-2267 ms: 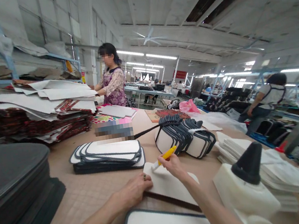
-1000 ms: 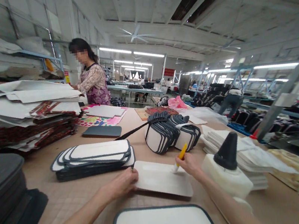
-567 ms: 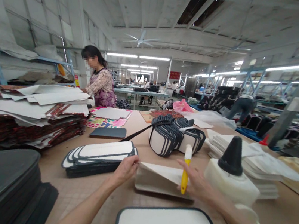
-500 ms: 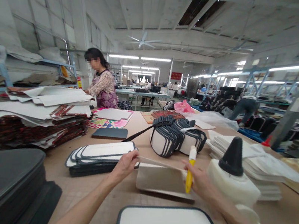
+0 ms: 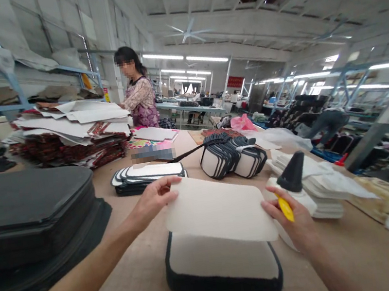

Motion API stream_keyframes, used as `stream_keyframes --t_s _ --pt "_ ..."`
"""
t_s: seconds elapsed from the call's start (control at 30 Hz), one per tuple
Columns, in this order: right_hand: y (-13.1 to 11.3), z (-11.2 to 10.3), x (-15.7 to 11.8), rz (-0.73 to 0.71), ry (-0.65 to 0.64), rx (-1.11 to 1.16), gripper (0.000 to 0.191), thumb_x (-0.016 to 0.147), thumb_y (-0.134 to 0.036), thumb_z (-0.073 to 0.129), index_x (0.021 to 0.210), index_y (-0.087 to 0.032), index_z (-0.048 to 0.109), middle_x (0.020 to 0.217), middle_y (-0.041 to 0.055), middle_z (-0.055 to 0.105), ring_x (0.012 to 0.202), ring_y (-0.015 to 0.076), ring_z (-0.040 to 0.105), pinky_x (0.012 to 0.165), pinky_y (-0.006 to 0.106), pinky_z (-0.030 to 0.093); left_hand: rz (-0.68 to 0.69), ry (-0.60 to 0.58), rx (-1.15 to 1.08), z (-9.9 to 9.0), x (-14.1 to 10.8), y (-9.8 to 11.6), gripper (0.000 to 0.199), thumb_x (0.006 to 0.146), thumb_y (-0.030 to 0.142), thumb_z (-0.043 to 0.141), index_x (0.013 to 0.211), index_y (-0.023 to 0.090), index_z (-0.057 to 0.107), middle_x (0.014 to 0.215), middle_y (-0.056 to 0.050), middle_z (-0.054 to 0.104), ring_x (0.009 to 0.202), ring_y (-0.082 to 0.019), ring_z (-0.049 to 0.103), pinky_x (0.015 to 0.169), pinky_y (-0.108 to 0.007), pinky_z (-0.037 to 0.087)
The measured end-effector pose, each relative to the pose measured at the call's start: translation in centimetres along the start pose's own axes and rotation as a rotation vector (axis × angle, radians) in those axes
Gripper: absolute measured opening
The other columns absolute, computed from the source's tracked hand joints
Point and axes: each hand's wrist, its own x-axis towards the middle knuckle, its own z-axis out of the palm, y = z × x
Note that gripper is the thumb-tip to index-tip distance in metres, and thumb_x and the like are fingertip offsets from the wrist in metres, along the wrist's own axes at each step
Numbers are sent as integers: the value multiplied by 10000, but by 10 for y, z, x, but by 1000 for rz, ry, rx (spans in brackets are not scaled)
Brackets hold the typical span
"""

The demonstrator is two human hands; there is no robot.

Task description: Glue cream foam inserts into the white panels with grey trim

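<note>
A cream rounded sheet (image 5: 219, 210) hangs tilted between my two hands. My left hand (image 5: 160, 195) pinches its upper left corner. My right hand (image 5: 289, 209) grips its right edge and also holds a yellow-handled brush (image 5: 285, 208), whose far end is hidden. Beneath the sheet lies a stack of dark-edged panels (image 5: 226, 285) with a pale top, partly covered by the sheet. Just beyond my right hand stands a whitish bottle (image 5: 308, 201) with a black cone cap (image 5: 292, 173).
Dark panels (image 5: 29, 201) are piled high at the left. Behind are flat trimmed pieces (image 5: 147, 172), a tied bundle (image 5: 219, 159) and a patterned sheet pile (image 5: 74, 130). White sheets (image 5: 325, 203) lie right. A person (image 5: 137, 90) stands beyond the table.
The cream sheet has been raised and brought nearer, over the dark-edged stack, with both hands on it. The brush has tilted in my right hand. The view has shifted.
</note>
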Motion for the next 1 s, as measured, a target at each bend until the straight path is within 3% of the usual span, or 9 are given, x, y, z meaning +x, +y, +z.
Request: stream_keyframes --t_s 0.07,0.13,0.23,0.33,0.67,1.0 --pt "18 -1 -13 24 7 -64 563 657 -473 621 1116 -160 528 653 -9 601 581 142 538 549 247 436 -66 -96 -5 5 -14 -18 452 649 286 608 1083 161 590 848 -13 580 677 -135 480 614 -243 377" --pt "34 1 -25 15 4 -140 555 664 -475 605 1112 -157 525 641 -5 601 565 150 535 549 260 439 -74 -139 57 12 -24 -40 406 642 290 606 1023 157 643 829 -14 565 651 -127 465 601 -240 379" --pt "50 4 -38 -8 -13 -245 532 683 -478 563 1102 -153 527 668 13 612 596 172 556 594 289 449 -33 -119 193 24 -34 -70 306 660 255 570 920 155 696 748 -8 519 657 -134 471 606 -237 390" --pt "58 8 -45 -16 -29 -336 509 695 -481 524 1088 -158 540 738 42 632 666 206 586 658 328 457 -14 -88 343 32 -39 -86 299 679 198 537 928 175 700 695 -2 510 674 -149 494 628 -241 398" --pt "63 10 -49 -63 -112 -418 481 731 -453 474 1128 -185 510 671 23 640 589 214 613 586 324 453 -6 -139 461 34 -36 -90 296 708 147 518 937 190 700 692 4 527 662 -140 513 611 -218 391" --pt "61 11 -51 -18 -58 -494 441 709 -486 478 1048 -215 555 668 21 657 575 233 616 571 339 438 -25 -163 456 32 -33 -90 305 692 144 534 946 173 700 741 -12 569 710 -150 536 663 -224 415"
